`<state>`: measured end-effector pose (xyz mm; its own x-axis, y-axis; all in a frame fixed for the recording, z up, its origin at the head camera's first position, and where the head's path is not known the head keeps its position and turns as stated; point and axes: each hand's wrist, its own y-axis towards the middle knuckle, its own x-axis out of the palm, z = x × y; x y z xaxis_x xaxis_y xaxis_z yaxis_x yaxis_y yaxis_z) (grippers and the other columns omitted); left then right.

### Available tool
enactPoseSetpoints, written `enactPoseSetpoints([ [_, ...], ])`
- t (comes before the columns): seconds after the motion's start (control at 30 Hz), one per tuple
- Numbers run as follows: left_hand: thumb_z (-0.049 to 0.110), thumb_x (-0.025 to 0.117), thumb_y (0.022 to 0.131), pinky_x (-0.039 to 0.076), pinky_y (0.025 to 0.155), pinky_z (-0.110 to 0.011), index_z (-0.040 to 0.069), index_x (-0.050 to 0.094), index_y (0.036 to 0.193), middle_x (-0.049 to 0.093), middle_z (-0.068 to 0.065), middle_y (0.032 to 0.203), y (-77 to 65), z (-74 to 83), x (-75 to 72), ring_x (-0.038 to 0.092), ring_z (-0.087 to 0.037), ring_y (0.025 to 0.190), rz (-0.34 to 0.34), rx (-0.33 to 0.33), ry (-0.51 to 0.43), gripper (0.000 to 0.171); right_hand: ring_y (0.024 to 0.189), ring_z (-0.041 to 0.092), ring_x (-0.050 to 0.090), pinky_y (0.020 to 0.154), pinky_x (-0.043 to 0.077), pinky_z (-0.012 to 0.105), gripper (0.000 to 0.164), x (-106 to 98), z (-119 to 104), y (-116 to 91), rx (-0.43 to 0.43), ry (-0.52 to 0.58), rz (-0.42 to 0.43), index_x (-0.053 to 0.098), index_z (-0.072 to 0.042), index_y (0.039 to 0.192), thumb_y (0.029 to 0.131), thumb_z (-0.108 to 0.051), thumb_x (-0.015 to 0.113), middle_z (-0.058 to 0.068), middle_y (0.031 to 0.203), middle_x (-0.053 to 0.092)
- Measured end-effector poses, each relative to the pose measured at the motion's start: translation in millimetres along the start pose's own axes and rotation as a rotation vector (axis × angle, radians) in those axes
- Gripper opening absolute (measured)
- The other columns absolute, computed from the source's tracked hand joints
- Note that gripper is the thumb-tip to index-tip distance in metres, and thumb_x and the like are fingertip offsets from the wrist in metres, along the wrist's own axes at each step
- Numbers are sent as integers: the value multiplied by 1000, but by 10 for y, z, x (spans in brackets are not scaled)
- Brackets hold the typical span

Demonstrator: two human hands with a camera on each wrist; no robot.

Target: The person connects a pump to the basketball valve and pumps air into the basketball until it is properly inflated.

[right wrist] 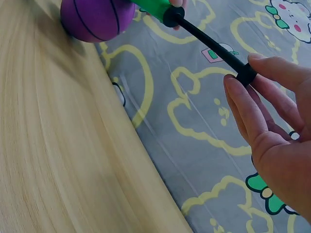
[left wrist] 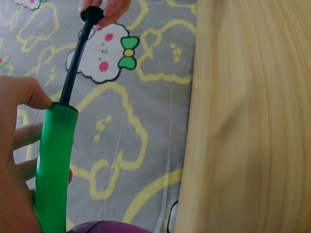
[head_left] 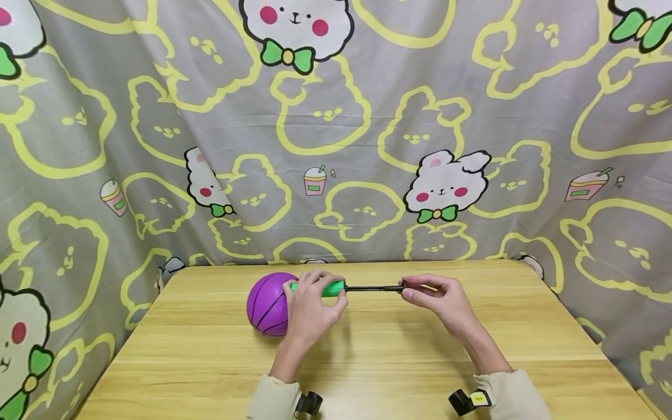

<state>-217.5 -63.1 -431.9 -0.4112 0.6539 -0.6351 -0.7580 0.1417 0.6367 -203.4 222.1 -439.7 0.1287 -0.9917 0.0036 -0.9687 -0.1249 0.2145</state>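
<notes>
A small hand pump with a green barrel (left wrist: 56, 165) and a black rod (head_left: 370, 288) is held level above the table. My left hand (head_left: 313, 303) grips the barrel, its thumb near the black collar in the left wrist view. With fingertips and thumb, my right hand (right wrist: 277, 116) pinches the black knob (right wrist: 246, 74) at the rod's far end. The rod stands drawn out between both hands. Beside my left hand a purple ball (head_left: 266, 306) with black seam lines rests on the table, partly hidden by that hand; the barrel's left end overlaps it in the head view.
The light wooden table (head_left: 378, 373) reaches back to a grey curtain (head_left: 346, 146) printed with yellow outlines and white rabbits. A dark wrist camera (head_left: 310, 402) sits at the left sleeve, another camera (head_left: 462, 402) at the right one.
</notes>
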Motion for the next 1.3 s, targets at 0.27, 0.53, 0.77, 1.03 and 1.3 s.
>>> enactPoseSetpoints([
  [0.27, 39, 71, 87, 33, 88, -52, 23, 77, 104, 70, 3, 103, -9, 1, -11, 57, -22, 97, -75, -9, 69, 24, 104, 18, 73, 89, 57, 36, 39, -41, -7, -13, 15, 0, 2, 66, 12, 122, 88, -3, 78, 8, 114, 76],
  [0.53, 41, 67, 93, 32, 95, -58, 20, 74, 109, 71, 2, 103, -23, 16, 6, 56, -23, 100, -138, 20, 130, 28, 104, 18, 73, 88, 57, 36, 39, -17, 4, -15, 11, 18, 14, 66, 12, 122, 88, -1, 78, 14, 117, 74],
  [0.77, 39, 68, 95, 32, 94, -59, 20, 74, 113, 70, 3, 106, -49, 68, 65, 54, -21, 98, -135, 31, 122, 27, 105, 20, 73, 89, 56, 38, 38, 107, 87, -4, 23, 69, 9, 66, 13, 122, 87, 0, 78, 10, 117, 74],
  [1.03, 38, 67, 97, 31, 96, -62, 22, 73, 113, 68, 4, 105, -95, 164, 145, 53, -21, 99, -154, 49, 115, 24, 104, 19, 73, 87, 57, 38, 38, 353, 148, 21, 8, 123, 4, 65, 18, 119, 86, 4, 78, 20, 116, 73],
  [1.3, 39, 65, 98, 32, 98, -63, 21, 73, 117, 69, 4, 108, -125, 203, 177, 54, -20, 101, -169, 51, 105, 27, 105, 21, 73, 87, 57, 37, 35, 506, 165, 18, 15, 105, 9, 68, 13, 118, 87, 1, 78, 27, 120, 69],
])
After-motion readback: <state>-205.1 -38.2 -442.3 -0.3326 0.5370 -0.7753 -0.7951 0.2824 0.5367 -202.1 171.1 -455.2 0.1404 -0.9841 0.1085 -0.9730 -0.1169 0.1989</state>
